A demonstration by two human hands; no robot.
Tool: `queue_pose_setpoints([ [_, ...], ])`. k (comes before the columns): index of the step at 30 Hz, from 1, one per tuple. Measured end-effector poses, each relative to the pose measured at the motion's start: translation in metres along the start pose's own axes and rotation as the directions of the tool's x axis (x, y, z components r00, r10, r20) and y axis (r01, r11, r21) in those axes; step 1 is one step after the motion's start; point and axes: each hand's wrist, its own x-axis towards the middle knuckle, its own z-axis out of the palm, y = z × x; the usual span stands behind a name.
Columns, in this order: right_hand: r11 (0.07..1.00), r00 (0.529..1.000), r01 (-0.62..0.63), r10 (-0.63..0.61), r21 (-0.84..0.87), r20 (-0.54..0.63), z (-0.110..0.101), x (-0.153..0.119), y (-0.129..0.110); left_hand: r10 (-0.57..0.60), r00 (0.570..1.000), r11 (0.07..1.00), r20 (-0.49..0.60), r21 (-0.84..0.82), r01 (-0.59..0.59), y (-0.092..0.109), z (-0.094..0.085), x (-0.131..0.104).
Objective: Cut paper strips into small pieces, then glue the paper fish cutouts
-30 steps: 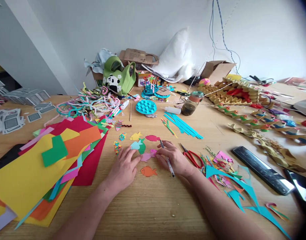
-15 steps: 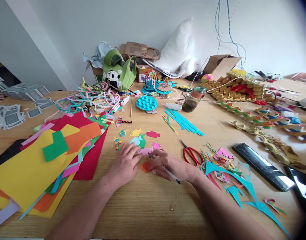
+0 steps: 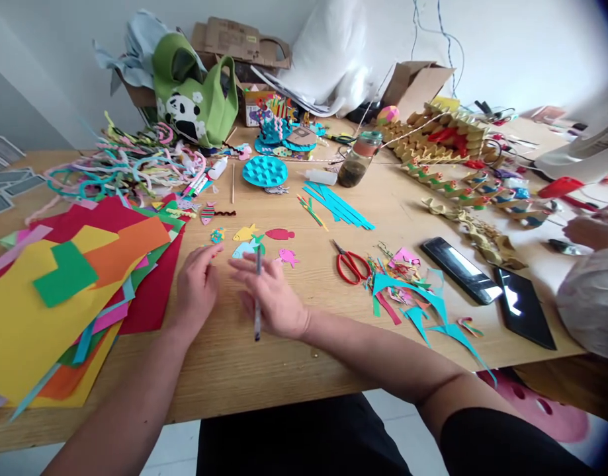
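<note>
My right hand (image 3: 276, 294) has a pen (image 3: 257, 297) between its fingers, standing nearly upright in view, with the other fingers stretched to the left. My left hand (image 3: 197, 284) is beside it, a little blurred, its fingers loosely bent and nothing seen in them. Just beyond the hands lie paper fish: a yellow fish (image 3: 245, 233), a red fish (image 3: 280, 234), a light blue fish (image 3: 244, 249) partly over a green fish (image 3: 260, 244), and a pink fish (image 3: 288, 257). The orange and lilac fish are hidden from view.
Coloured paper sheets (image 3: 85, 277) pile up at left. Red-handled scissors (image 3: 352, 264), paper scraps (image 3: 413, 287) and two phones, one a black phone (image 3: 460, 268), lie at right. Farther back are blue strips (image 3: 338, 206) and a jar (image 3: 358, 162). Another person's hand (image 3: 594, 228) shows at far right.
My view has tipped down and turned right. Both hands have drawn back from the fish; the pen has swung upright. Another person's hand and a red-and-white tool have come into view at right.
</note>
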Motion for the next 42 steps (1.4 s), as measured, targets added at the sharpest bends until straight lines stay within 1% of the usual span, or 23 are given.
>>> queue_pose_setpoints([
  [1, 0.998, 0.998, 0.051, -0.050, -0.033, 0.050, 0.006, -0.005, -0.005, -0.035, 0.999, 0.999, -0.017, -0.021, 0.034, -0.002, -0.002, 0.000],
  [3, 0.988, 0.984, 0.121, -0.106, -0.093, 0.145, 0.013, -0.016, -0.015, -0.082, 0.996, 0.995, -0.044, -0.063, 0.079, -0.005, -0.005, 0.000],
  [6, 0.973, 0.961, 0.176, -0.137, -0.147, 0.241, 0.014, -0.036, -0.031, -0.097, 0.993, 0.990, -0.072, -0.113, 0.088, -0.008, -0.004, -0.001],
  [9, 0.964, 0.945, 0.214, -0.164, -0.158, 0.282, 0.003, -0.059, -0.045, -0.105, 0.990, 0.987, -0.092, -0.128, 0.093, -0.008, -0.002, -0.002],
  [12, 0.977, 0.952, 0.142, -0.091, -0.158, 0.292, -0.022, -0.084, -0.045, -0.126, 0.988, 0.982, -0.093, -0.151, 0.111, -0.011, 0.000, -0.002],
  [14, 0.987, 0.963, 0.054, -0.012, -0.150, 0.268, -0.047, -0.098, -0.036, -0.147, 0.985, 0.975, -0.092, -0.179, 0.129, -0.013, 0.001, -0.002],
  [15, 0.988, 0.974, 0.012, 0.023, -0.153, 0.226, -0.060, -0.102, -0.030, -0.158, 0.983, 0.970, -0.093, -0.198, 0.138, -0.013, 0.001, -0.001],
  [16, 0.982, 0.985, -0.055, 0.083, -0.179, 0.153, -0.072, -0.104, -0.023, -0.168, 0.981, 0.965, -0.096, -0.219, 0.144, -0.014, 0.002, -0.001],
  [17, 0.961, 0.981, -0.170, 0.185, -0.219, 0.050, -0.081, -0.104, -0.018, -0.175, 0.980, 0.960, -0.098, -0.240, 0.147, -0.014, 0.003, 0.000],
  [18, 0.929, 0.962, -0.270, 0.269, -0.254, -0.037, -0.087, -0.100, -0.014, -0.180, 0.978, 0.954, -0.105, -0.260, 0.148, -0.014, 0.003, 0.001],
  [19, 0.907, 0.953, -0.304, 0.288, -0.291, -0.096, -0.088, -0.093, -0.013, -0.185, 0.976, 0.950, -0.115, -0.277, 0.147, -0.014, 0.003, 0.002],
  [20, 0.901, 0.952, -0.307, 0.289, -0.308, -0.102, -0.083, -0.084, -0.016, -0.191, 0.973, 0.946, -0.128, -0.287, 0.148, -0.015, 0.004, 0.003],
  [21, 0.910, 0.959, -0.285, 0.270, -0.300, -0.089, -0.073, -0.074, -0.021, -0.200, 0.969, 0.944, -0.142, -0.292, 0.152, -0.015, 0.003, 0.004],
  [22, 0.921, 0.968, -0.249, 0.245, -0.298, -0.053, -0.058, -0.062, -0.030, -0.211, 0.965, 0.942, -0.156, -0.297, 0.158, -0.016, 0.003, 0.005],
  [24, 0.945, 0.990, -0.113, 0.135, -0.306, 0.049, -0.019, -0.041, -0.051, -0.231, 0.957, 0.936, -0.178, -0.307, 0.169, -0.020, 0.000, 0.007],
  [26, 0.951, 0.986, 0.071, -0.021, -0.301, 0.165, 0.018, -0.028, -0.071, -0.242, 0.951, 0.932, -0.195, -0.320, 0.172, -0.024, -0.004, 0.008],
  [27, 0.941, 0.980, 0.129, -0.072, -0.313, 0.187, 0.031, -0.025, -0.077, -0.243, 0.949, 0.931, -0.202, -0.324, 0.169, -0.026, -0.007, 0.009],
  [29, 0.917, 0.961, 0.213, -0.136, -0.336, 0.239, 0.045, -0.027, -0.081, -0.236, 0.946, 0.933, -0.221, -0.323, 0.157, -0.028, -0.010, 0.009],
  [30, 0.912, 0.962, 0.207, -0.125, -0.353, 0.242, 0.045, -0.030, -0.078, -0.231, 0.946, 0.935, -0.228, -0.320, 0.152, -0.028, -0.011, 0.009],
  [32, 0.908, 0.975, 0.129, -0.043, -0.398, 0.217, 0.036, -0.038, -0.066, -0.227, 0.947, 0.939, -0.228, -0.309, 0.151, -0.026, -0.011, 0.008],
  [36, 0.877, 0.986, -0.053, 0.123, -0.478, 0.115, 0.004, -0.056, -0.038, -0.239, 0.949, 0.936, -0.206, -0.309, 0.168, -0.025, -0.007, 0.007],
  [39, 0.829, 0.965, -0.193, 0.256, -0.524, 0.049, -0.022, -0.074, -0.025, -0.236, 0.948, 0.932, -0.215, -0.327, 0.158, -0.028, -0.006, 0.006],
  [42, 0.768, 0.931, -0.323, 0.363, -0.553, -0.040, -0.052, -0.102, -0.016, -0.230, 0.947, 0.929, -0.222, -0.339, 0.146, -0.031, -0.006, 0.007],
])
